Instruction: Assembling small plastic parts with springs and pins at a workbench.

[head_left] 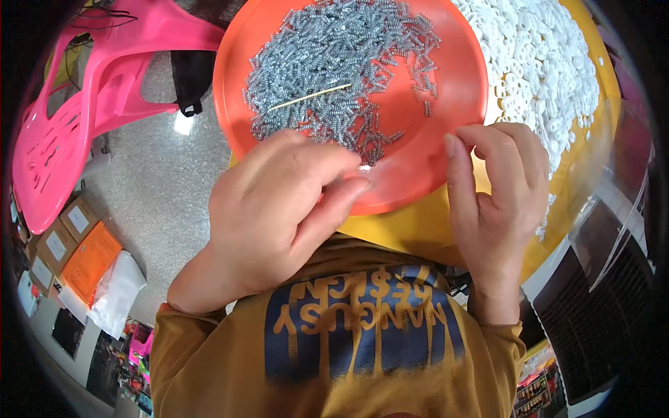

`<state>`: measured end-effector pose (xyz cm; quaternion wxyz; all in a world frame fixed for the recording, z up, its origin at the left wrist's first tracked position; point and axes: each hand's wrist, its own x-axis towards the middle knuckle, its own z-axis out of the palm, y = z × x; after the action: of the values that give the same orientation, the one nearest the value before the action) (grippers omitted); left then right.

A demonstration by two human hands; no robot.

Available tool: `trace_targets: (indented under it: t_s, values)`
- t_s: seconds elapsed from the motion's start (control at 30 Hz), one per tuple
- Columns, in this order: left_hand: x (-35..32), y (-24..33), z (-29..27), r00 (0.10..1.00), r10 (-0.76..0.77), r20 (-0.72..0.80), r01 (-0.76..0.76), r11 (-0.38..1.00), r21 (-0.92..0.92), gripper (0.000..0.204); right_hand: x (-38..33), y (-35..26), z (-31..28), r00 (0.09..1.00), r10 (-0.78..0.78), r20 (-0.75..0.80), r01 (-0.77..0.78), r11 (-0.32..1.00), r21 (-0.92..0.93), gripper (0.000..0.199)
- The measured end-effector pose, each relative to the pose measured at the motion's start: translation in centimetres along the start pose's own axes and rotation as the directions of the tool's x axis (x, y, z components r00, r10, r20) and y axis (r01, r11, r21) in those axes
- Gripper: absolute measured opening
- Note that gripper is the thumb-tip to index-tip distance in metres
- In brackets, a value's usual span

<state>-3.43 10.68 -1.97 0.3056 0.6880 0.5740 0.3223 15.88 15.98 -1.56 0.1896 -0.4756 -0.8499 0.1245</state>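
Observation:
My left hand (268,202) is over the near left rim of a red round tray (411,184). Its thumb and forefinger come together around a small white piece (364,168) that just shows at the fingertips. Metal coil springs (313,63) lie heaped in the tray, with a thin pale stick (310,96) on top of them. By the tray's right rim, my right hand (505,177) has its thumb and forefinger drawn together in a pinch. Whatever may be between those fingertips is too small to make out.
Small white plastic rings (536,63) are heaped to the right on a yellow surface (390,233). A pink plastic chair (90,104) stands at the left. Cardboard boxes (59,244), an orange packet (94,261) and a white plastic bag (120,296) sit at lower left.

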Motion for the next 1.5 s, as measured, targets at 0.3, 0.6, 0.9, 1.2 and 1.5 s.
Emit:
trace_targets:
  t_s: [0.3,0.6,0.9,1.2,1.5]
  values:
    - [0.6,-0.5,-0.3,0.999,-0.020,0.029,0.028,0.944,-0.328,0.020,2.6,0.1,1.4,0.997,-0.047,0.066,0.053,0.993,-0.102,0.009]
    - [0.3,-1.0,-1.1,0.998,-0.038,0.056,0.060,0.888,-0.456,0.019,3.9,-0.7,1.4,0.987,-0.031,0.159,0.057,0.986,-0.157,0.009]
    - [-0.1,-0.8,-2.0,1.000,0.005,-0.011,-0.009,0.907,-0.420,0.019,4.9,-1.0,1.8,0.982,-0.063,0.179,0.093,0.982,-0.167,0.010]
    - [-0.3,0.1,-2.0,0.994,-0.075,-0.082,0.028,0.884,-0.467,0.018,3.7,-3.2,-0.8,0.947,0.167,0.273,-0.293,0.798,0.527,0.010]
    - [-1.6,3.2,-1.2,0.999,-0.040,-0.005,0.027,0.754,-0.657,0.016,0.5,-4.6,-3.7,0.883,0.145,0.447,-0.469,0.315,0.825,0.006]
